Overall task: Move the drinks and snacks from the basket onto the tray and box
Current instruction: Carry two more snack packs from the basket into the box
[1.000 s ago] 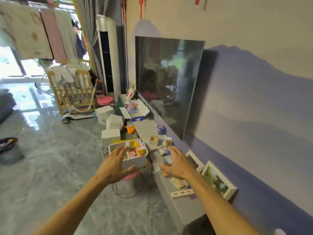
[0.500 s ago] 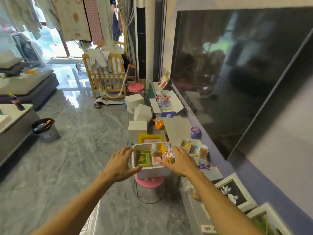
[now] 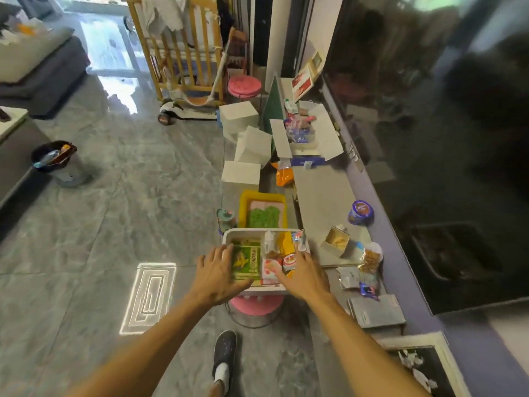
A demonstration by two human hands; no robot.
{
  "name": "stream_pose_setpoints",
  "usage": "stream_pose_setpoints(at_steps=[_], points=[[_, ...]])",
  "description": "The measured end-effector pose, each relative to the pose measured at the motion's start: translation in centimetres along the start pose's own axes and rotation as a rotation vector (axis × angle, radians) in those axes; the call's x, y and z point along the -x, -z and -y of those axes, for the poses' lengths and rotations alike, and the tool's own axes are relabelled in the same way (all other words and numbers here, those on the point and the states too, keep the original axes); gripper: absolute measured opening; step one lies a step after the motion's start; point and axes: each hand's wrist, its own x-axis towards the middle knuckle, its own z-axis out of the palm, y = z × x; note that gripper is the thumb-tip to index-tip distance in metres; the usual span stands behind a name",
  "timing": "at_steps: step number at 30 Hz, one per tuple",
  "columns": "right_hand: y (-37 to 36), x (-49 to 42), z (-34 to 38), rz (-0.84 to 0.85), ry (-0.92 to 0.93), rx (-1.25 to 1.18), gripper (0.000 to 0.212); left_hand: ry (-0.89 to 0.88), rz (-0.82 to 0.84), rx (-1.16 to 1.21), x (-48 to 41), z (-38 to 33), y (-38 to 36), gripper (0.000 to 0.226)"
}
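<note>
Both grips are spread wide: left hand (image 3: 219,275) on the green packet (image 3: 246,260), right hand (image 3: 305,275) over the snacks (image 3: 279,259). Neither holds anything. Basket (image 3: 243,232) looks full, so unloading has barely begun

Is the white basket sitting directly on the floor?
No, the basket rests on a pink stool, raised above the grey floor.
</note>
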Motion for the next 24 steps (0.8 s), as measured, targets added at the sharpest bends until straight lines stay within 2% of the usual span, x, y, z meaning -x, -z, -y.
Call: stream_pose_setpoints(at_steps=[9,12,14,20,24], points=[[-8.1,-17.5,-0.1,0.112,-0.074,0.063,0.073,0.190,0.177,0.214,-15.6,2.3,-10.1,0.119],[-12.2,-23.7,-1.3,0.108,-0.048,0.104,0.070,0.252,0.216,0.189,-19.4,3.7,-15.6,0.127],[-15.3,-26.9,-2.4,0.107,-0.027,0.123,0.074,0.313,0.239,0.194,-21.3,4.7,-19.9,0.130],[-23.3,-30.9,-5.1,0.118,-0.080,0.021,0.101,0.708,0.279,0.288,-24.0,6.0,-29.6,0.137],[-25.4,-31.2,-6.1,0.042,-0.091,0.047,0.115,0.764,0.185,0.224,-24.0,6.1,-31.9,0.127]])
